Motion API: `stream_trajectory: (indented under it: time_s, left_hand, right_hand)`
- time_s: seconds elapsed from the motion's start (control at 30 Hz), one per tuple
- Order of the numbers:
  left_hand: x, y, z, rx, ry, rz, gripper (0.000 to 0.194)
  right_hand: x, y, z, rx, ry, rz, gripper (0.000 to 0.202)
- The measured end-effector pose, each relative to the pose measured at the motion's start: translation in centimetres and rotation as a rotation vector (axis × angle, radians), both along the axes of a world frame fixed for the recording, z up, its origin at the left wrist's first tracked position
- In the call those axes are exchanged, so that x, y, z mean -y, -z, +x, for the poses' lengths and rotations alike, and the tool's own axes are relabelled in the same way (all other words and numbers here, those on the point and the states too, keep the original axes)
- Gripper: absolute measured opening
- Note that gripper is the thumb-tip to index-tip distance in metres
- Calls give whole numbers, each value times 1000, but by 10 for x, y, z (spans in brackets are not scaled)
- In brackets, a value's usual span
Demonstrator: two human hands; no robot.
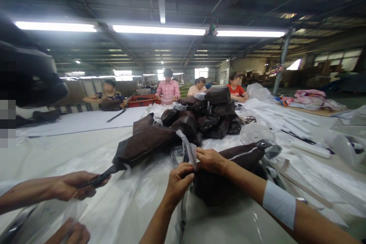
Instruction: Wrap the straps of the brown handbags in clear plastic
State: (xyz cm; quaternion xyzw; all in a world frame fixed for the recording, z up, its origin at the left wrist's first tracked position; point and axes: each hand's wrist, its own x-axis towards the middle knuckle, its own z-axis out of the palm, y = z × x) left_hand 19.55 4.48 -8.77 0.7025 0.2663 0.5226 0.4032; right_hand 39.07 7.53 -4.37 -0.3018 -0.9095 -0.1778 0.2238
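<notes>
A dark brown bag [220, 187] lies on the table in front of me, with a pale zip line along its top. At its left end, my left hand [180, 183] pinches a strap [185, 148] wrapped in thin whitish plastic, thumb against fingers. Close above it, my right hand [213, 161] is closed on the same plastic wrapping, its wrist passing over the bag. The strap rises above my hands and hangs down below them. What lies right under my fingertips is hidden.
A co-worker's hand [82, 185] at left grips the strap of another brown bag [145, 141]; their lower hand [76, 232] holds clear plastic. Brown bags [185, 124] are heaped ahead. A white round basket-like thing [257, 133] and white rolls [310, 148] lie right. Several people work across the table.
</notes>
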Motion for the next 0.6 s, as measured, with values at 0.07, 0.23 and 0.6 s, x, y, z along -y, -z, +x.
stream_trajectory:
  time_s: [0.07,0.23,0.6]
  left_hand:
    - [1,-3,1,19,-15,-34,13]
    - [5,-8,11,72,-119,-112,8]
    - [20,-10,24,172,-231,-180,4]
  right_hand:
    - [0,7,0,2,-59,75,18]
    - [5,13,1,-41,-86,245,24]
    - [53,13,23,-259,135,-4,29]
